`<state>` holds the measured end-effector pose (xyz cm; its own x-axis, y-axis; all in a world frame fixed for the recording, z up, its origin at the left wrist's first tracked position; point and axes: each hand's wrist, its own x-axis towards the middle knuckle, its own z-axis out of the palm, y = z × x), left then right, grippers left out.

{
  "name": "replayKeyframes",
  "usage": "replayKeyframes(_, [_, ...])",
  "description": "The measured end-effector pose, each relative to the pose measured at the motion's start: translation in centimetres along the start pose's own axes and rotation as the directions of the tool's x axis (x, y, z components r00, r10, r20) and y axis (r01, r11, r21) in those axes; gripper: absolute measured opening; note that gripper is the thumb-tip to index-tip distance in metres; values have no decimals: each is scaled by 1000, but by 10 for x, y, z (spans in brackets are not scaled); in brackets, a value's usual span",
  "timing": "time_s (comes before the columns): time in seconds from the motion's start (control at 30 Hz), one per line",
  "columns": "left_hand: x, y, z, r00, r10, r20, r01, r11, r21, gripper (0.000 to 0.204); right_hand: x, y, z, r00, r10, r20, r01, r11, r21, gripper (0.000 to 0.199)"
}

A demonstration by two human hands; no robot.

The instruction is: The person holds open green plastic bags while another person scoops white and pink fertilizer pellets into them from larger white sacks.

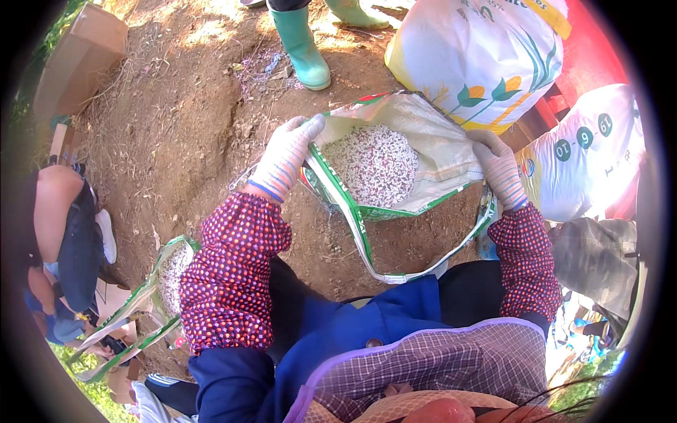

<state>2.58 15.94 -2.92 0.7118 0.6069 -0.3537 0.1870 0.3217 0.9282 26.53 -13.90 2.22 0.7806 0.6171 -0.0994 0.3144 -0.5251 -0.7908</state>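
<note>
The open sack [416, 151] hangs over bare soil in the middle of the view, held up between both hands. Its mouth faces upward toward the camera, and the long axis of that mouth runs roughly left to right, from one hand to the other. The inside is pale woven material; the rim is edged in green and white. White and reddish granules [375, 163] lie heaped in the bottom of the sack.

Left hand [288, 156] — gloved in striped knit, fingers closed over the left rim of the sack, pinching the edge. Right hand [499, 163] — gloved alike, closed on the right rim, with the fabric folded under the fingers. Both forearms wear red dotted sleeves.

Surroundings:
- A large white printed bag [479, 53] stands just beyond the sack, near its far rim.
- A second white bag [589, 151] stands to the right, close to the right hand.
- A green rubber boot [302, 46] of another person stands on the soil beyond the left hand, apart from the sack.
- A smaller green-edged sack [159, 282] holding similar granules lies on the ground at lower left, beside the left elbow.
- A cardboard box [77, 60] sits at upper left, well apart.
- Another person crouches at the left edge.
</note>
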Motion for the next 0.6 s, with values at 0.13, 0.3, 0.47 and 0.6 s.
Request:
replayKeyframes(0.13, [5,-6,-4,999,-20,26,21,998,-66,45,-4,-3,3,999,16,-35,-19,997,-77,27])
replayKeyframes(0.3, [3,-2,3,1000,29,1,-29,999,20,41,-3,6,2,995,-9,-94,11,1000,19,26])
replayKeyframes(0.47, [13,-15,-4,997,-58,55,66,985,-161,41,-2,9,2,998,61,-24,-55,979,194,32])
replayKeyframes(0.6, [6,-10,4,998,-53,37,57,989,-137,42,-4,8,3,998,60,9,-60,964,260,33])
